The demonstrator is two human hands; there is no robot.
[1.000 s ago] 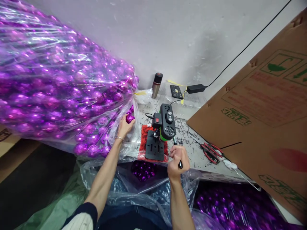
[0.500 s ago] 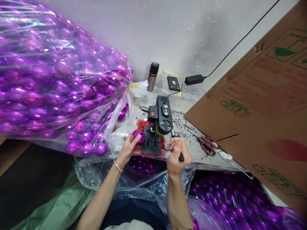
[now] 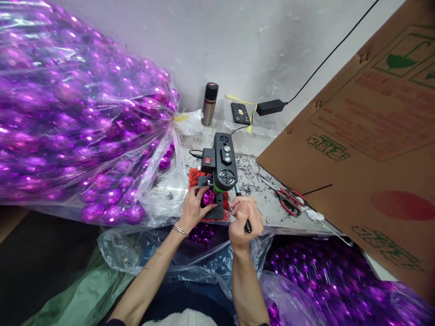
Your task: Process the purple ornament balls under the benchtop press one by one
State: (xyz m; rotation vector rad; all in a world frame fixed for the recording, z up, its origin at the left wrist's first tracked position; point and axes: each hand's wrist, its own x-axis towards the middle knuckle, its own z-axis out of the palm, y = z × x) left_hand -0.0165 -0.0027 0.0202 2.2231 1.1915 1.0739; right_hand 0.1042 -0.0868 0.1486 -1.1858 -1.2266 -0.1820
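A shiny purple ball is between the fingers and thumb of my left hand, over the black slotted base plate of a small press. The black press has round vents, knobs and a side box with a red switch. My right hand is wrapped round the black grip of its lever. Under the base lies a red mat, partly covered. My left fingers hide part of the ball.
Left, a clear bag of purple balls covers the table. Behind stand a flask, a phone-like black slab and a power adapter. Right are red-handled scissors and a cardboard box. More purple balls fill bags below.
My left hand has carried the purple ball from beside the base plate to the right, over it and under the press head. My right hand keeps its hold on the lever.
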